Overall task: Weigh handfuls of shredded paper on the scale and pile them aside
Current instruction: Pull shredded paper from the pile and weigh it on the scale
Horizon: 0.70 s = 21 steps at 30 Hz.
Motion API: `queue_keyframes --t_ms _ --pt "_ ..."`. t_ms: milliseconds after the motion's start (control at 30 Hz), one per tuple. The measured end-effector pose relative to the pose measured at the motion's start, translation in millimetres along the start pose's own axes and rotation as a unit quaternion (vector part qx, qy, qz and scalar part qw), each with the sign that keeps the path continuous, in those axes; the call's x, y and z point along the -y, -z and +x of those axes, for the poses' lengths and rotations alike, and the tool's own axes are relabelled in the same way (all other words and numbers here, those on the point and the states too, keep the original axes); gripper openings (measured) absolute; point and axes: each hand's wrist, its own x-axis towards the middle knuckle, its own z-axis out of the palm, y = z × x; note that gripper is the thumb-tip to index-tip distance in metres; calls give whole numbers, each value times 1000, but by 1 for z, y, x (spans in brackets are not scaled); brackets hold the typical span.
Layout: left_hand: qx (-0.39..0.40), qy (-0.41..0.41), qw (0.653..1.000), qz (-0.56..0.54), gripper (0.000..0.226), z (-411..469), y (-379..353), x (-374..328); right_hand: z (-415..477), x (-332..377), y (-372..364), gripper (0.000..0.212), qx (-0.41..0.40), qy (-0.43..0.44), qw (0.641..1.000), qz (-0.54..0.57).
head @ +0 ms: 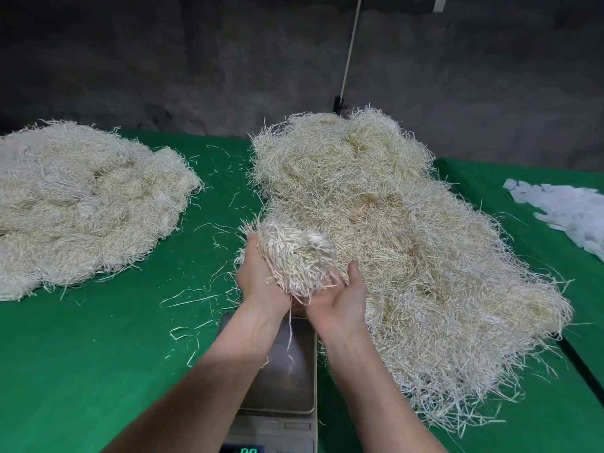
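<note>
Above the scale (287, 371), the left hand (258, 276) curls its fingers round a handful of shredded paper (294, 256), the right hand (340, 297) cupped loosely beneath; weighing seems next, needing a centred release.

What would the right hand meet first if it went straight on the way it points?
Most likely the handful of shredded paper in the left hand, just ahead of the right hand; the large pile lies beyond.

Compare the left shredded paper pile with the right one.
The left pile looks paler and flatter; the right pile is yellower and humped at its far end. The left pile lies apart from the scale; the right pile borders it. Both are loose shreds on green cloth.
</note>
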Motion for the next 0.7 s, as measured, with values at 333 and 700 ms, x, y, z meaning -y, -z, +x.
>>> queue_keyframes --t_ms 333,700 --pt "114 -34 992 -38 24 8 -32 -25 -41 -63 51 100 -2 -119 972 -201" --pt "114 -32 993 25 40 6 -13 -2 -21 -18 -22 81 170 -5 985 -5"
